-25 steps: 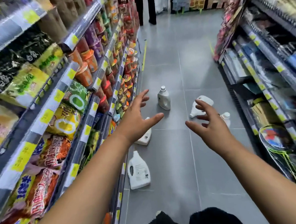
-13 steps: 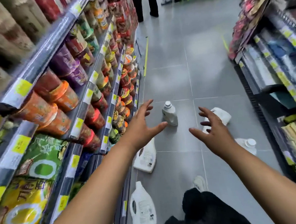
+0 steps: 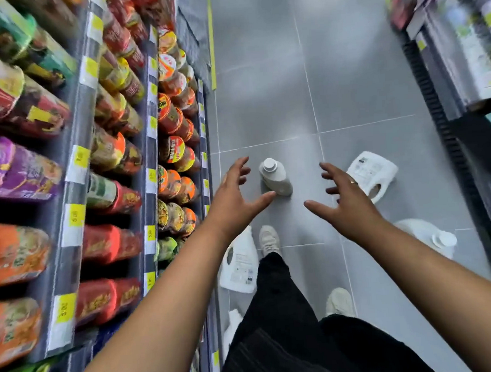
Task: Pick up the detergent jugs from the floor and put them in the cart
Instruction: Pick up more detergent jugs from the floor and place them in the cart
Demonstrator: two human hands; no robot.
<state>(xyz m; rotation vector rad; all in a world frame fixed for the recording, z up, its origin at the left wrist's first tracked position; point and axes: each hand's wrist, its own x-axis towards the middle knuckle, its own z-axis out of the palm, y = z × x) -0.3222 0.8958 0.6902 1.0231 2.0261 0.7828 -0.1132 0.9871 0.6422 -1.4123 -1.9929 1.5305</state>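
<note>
Several white detergent jugs lie on the grey tiled aisle floor. One upright jug point(image 3: 276, 177) stands between my hands. My left hand point(image 3: 236, 195) reaches out with spread fingers just left of it, holding nothing. My right hand point(image 3: 345, 199) is spread open to its right, also empty. A jug on its side point(image 3: 373, 175) lies just beyond my right hand. Another jug point(image 3: 430, 236) lies at the right by the shelf base. A further jug point(image 3: 239, 265) lies under my left forearm, and one more point(image 3: 231, 329) shows by my leg. No cart is in view.
Shelves of instant noodle cups and snack packs point(image 3: 174, 161) line the left side. A dark shelf unit point(image 3: 461, 72) runs along the right. My feet in pale shoes point(image 3: 268, 240) stand among the jugs. A yellow floor strip point(image 3: 211, 44) runs along the left shelf base.
I have stepped forward and the view has tilted down; the upright jug now sits between my hands, and the near jugs have slid back beside my legs. Both hands stay spread.
</note>
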